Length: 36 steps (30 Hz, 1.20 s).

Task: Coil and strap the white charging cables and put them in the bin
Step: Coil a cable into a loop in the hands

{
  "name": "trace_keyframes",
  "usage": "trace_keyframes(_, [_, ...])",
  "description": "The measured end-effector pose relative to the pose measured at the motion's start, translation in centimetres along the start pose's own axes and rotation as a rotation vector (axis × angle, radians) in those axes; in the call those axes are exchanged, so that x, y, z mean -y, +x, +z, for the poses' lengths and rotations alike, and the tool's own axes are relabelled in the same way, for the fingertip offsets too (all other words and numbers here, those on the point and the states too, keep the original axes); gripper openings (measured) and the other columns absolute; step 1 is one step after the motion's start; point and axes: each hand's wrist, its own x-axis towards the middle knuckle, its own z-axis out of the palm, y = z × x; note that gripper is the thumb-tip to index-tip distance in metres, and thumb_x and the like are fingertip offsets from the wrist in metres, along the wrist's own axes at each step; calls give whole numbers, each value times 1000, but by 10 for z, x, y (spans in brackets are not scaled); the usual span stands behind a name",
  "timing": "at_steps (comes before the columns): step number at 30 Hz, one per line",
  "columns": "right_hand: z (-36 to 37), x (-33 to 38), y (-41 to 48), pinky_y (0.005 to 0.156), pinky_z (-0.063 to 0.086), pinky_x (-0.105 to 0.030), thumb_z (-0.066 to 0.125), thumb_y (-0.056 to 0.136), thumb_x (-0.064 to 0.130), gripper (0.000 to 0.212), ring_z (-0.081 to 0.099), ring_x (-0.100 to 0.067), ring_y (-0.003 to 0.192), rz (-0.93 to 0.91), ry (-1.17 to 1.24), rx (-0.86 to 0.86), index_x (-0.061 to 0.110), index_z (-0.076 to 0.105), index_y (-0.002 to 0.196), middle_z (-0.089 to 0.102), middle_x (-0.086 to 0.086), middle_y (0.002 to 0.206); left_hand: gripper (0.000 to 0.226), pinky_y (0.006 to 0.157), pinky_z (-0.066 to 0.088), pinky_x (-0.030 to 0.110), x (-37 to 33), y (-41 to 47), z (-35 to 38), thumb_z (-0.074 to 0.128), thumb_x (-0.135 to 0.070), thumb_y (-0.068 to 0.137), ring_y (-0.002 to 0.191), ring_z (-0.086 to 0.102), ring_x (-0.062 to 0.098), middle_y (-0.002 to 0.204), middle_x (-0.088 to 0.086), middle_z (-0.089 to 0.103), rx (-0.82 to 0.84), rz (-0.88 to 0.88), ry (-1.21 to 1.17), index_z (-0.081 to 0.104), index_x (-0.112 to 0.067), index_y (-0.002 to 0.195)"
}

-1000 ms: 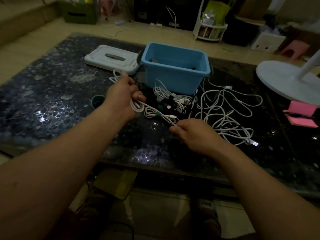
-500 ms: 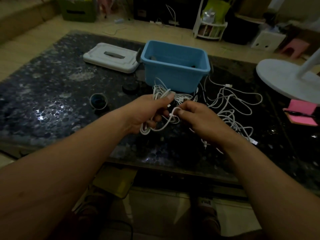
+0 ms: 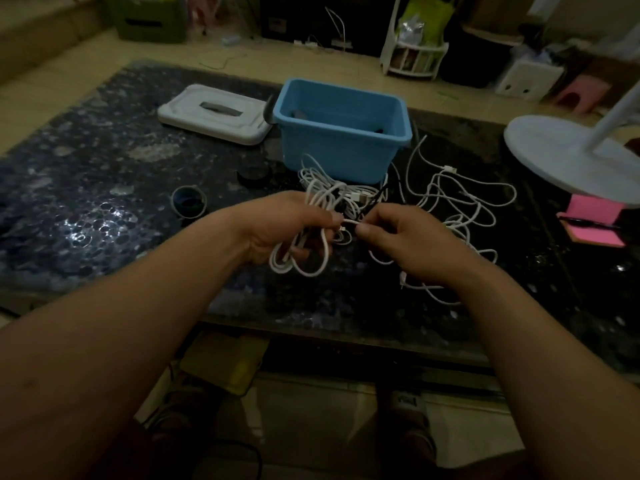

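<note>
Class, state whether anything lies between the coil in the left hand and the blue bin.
Only a heap of cables lies on the table before the bin; the coil should pass above it. The bin is open, its lid set aside.

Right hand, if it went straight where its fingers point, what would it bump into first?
Probably the left hand. The right hand points toward it, pinching the end of the coiled cable that the left hand grips, almost touching. Depth is unclear, so the coil's loops might come first.
</note>
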Motion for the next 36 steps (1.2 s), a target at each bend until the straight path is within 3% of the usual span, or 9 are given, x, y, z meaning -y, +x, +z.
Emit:
trace_keyframes(5, [8,-7,4,70,48,-17,69,102,30,9,64,2,78,-47,6,-99,31,75,96,72,13,86,26,39,37,20,3,-5,8,59,-12,105,44,51,12,64,11,51,23,-7,158,55,-10,80])
trace_keyframes(9, [16,-5,8,81,51,-21,72,99,25,8,66,2,88,-120,11,-159,30,78,98,74,15,91,18,59,58,31,14,-5,16,60,-11,105,71,64,28,70,9,61,90,-29,183,63,6,111])
trace_keyframes(12, [15,0,7,79,50,-15,70,100,26,8,67,3,88,-128,69,-176,30,78,100,74,15,91,16,64,64,36,15,-5,18,56,-7,106,70,73,29,76,12,69,62,-7,29,59,5,116])
trace_keyframes(17, [12,-6,8,71,50,-32,60,106,36,18,65,-7,79,-20,-47,-209,27,69,93,70,9,84,12,36,36,20,5,-1,16,53,-12,108,43,38,11,58,2,48,-100,104,-72,64,-8,111])
trace_keyframes(23, [11,-7,7,77,60,-42,54,108,29,14,70,-11,76,108,21,-234,30,63,98,73,8,83,13,37,18,19,8,5,10,55,-22,108,38,25,11,53,-1,32,-291,157,-192,56,-9,111])
trace_keyframes(26, [26,11,5,76,61,-43,59,106,28,10,70,-8,73,63,165,-321,29,64,97,74,6,82,25,37,30,19,12,4,25,65,-31,103,37,38,7,48,-8,44,-320,206,-131,60,-14,84])
trace_keyframes(28, [35,21,3,75,60,-42,61,105,28,10,69,-8,75,2,173,-356,29,65,95,73,7,83,21,50,45,14,15,6,33,68,-33,101,48,58,-1,56,-10,65,-344,244,-131,71,-14,92])
trace_keyframes(31, [42,26,2,71,58,-41,64,102,27,9,68,-10,75,-30,193,-355,28,65,94,71,6,83,36,82,58,29,19,9,34,69,-41,99,89,75,13,98,4,81,-354,230,-167,77,-10,113])
trace_keyframes(36, [49,32,0,74,58,-37,70,100,29,11,68,-5,78,-71,221,-291,25,64,91,71,11,85,36,70,62,30,16,9,40,58,-36,107,83,76,22,94,11,78,-317,184,-343,72,-4,118])
